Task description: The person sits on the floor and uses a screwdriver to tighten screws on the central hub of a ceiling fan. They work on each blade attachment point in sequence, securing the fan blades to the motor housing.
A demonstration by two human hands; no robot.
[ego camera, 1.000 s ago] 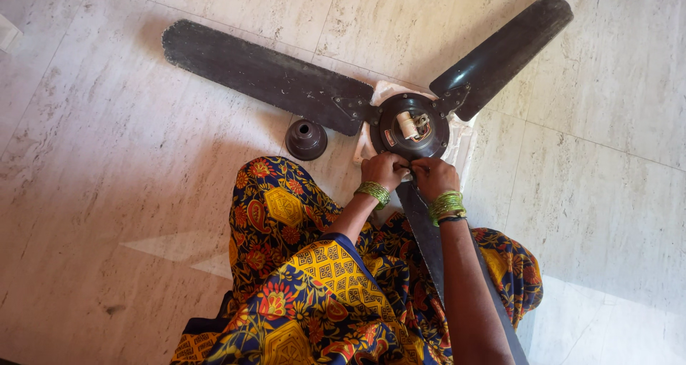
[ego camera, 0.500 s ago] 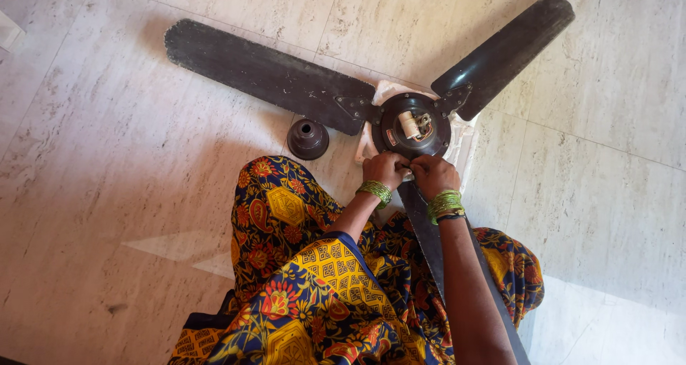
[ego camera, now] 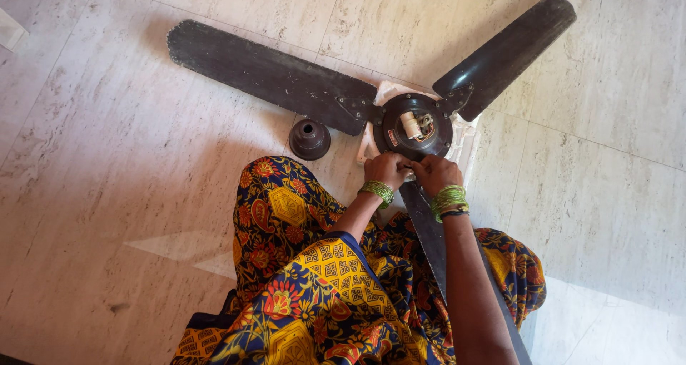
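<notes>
- Landmark: dark round motor hub (ego camera: 416,125) of a ceiling fan lying flat on the pale marble floor (ego camera: 107,158), on a pale sheet (ego camera: 466,137) that shows past its edges.
- Three dark blades run out from the hub: one long blade (ego camera: 264,72) up-left, a second blade (ego camera: 504,54) up-right, a third blade (ego camera: 429,233) down toward the person, partly under the forearms and patterned cloth (ego camera: 314,279).
- Small dark cup-shaped cover (ego camera: 309,137) stands on the floor just left of the hub, apart from both hands.
- Cream-coloured part with wires (ego camera: 413,124) sits at hub centre, untouched.
- Left hand (ego camera: 386,170) at the hub's near rim, fingers curled tight against it; what they pinch is hidden.
- Right hand (ego camera: 436,173) just beside it, touching the left, fingers curled at the same rim where the third blade joins.
- Green bangles on both wrists.
</notes>
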